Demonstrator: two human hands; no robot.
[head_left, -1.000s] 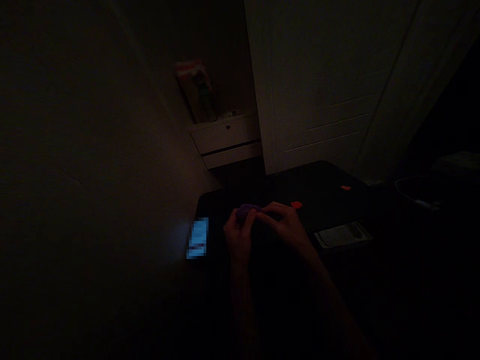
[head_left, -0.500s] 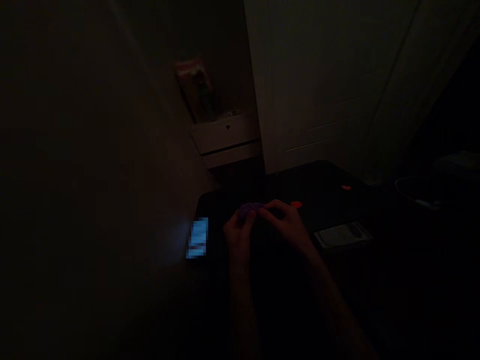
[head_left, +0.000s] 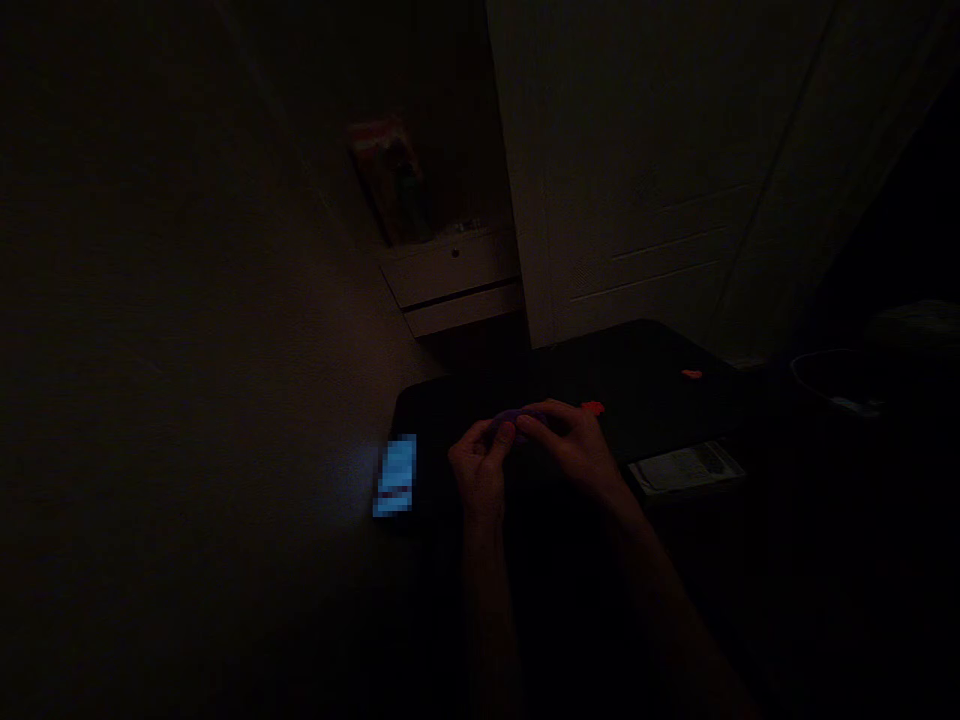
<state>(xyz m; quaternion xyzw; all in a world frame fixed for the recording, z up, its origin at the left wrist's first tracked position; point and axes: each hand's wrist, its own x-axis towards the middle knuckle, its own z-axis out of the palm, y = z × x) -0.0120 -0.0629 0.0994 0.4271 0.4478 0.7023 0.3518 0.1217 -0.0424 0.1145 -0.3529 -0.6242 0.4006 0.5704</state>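
Note:
Between both hands is a small purple lump [head_left: 517, 413], soft-looking like modelling clay, though the dark makes its exact kind hard to tell. My left hand [head_left: 481, 462] pinches its left side with the thumb on the near face. From the right, the fingers and thumb of my right hand [head_left: 576, 440] press on it too, close beside the left thumb. The fingertips partly cover the lump. Just beyond my right hand, a bright orange piece [head_left: 593, 408] lies on the dark table [head_left: 630, 350]. Another orange piece [head_left: 691, 374] rests farther right.
A lit screen [head_left: 395, 476] glows at the table's left edge, beside the wall. To the right of my right wrist is a pale, flat printed item [head_left: 686, 470]. White drawers [head_left: 450, 275] and a pale panel [head_left: 615, 180] stand behind. The room is very dark.
The purple lump has shifted slightly right, and its visible part looks longer and flatter. My left hand has edged right with it; both thumbs are now nearly together.

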